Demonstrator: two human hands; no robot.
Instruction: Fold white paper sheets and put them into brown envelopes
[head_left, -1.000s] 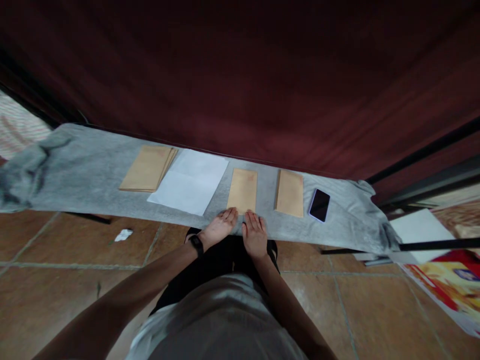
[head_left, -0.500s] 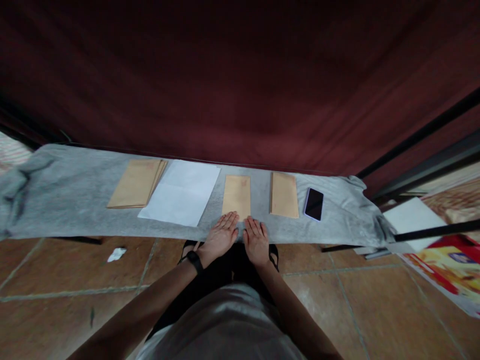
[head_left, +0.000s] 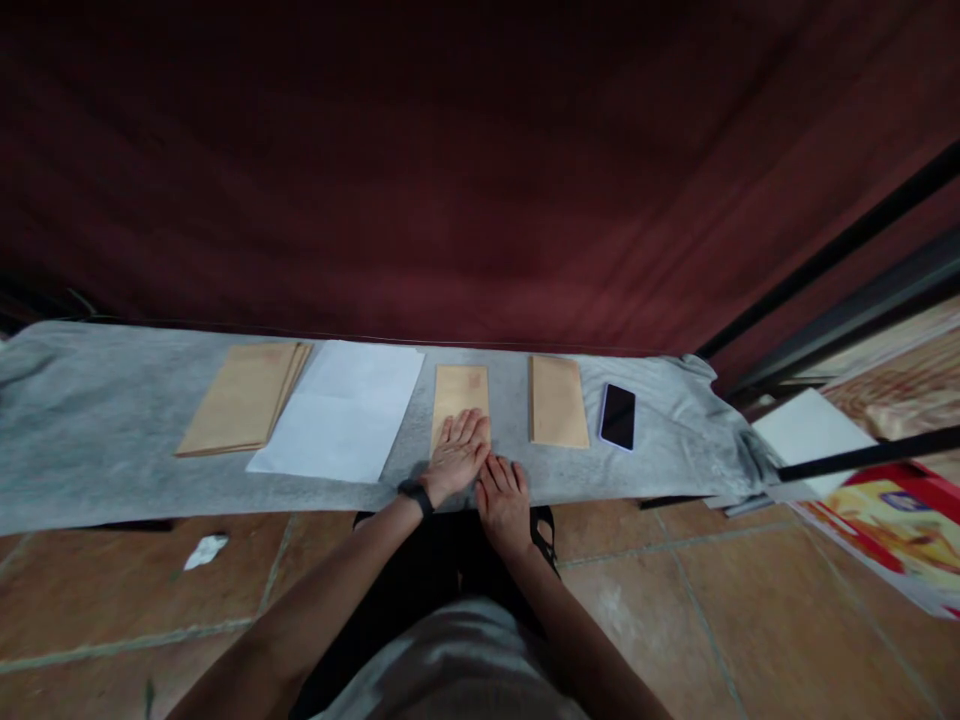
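Note:
A brown paper envelope (head_left: 457, 388) lies on the grey cloth in front of me. My left hand (head_left: 459, 455) rests flat across its lower half, fingers stretched out, and hides that part. Beside it, at the envelope's near right corner, my right hand (head_left: 504, 503) lies with fingers extended on the cloth. Neither hand grips anything. To the left are a stack of white paper sheets (head_left: 341, 410) and a pile of larger brown envelopes (head_left: 240, 397). On the right sits another pile of brown envelopes (head_left: 559, 402).
A phone (head_left: 618, 416) lies right of the envelopes on the grey cloth (head_left: 112, 410). Behind hangs a dark red curtain (head_left: 465, 200). Black metal bars (head_left: 862, 457), a white board (head_left: 814, 435) and a red-yellow box (head_left: 892, 530) stand at the right. Crumpled white tissue (head_left: 205, 551) lies on the tiled floor.
My left hand has slid forward and up over the envelope, covering more of it. My right hand stays near the cloth's front edge. The whole view has shifted slightly.

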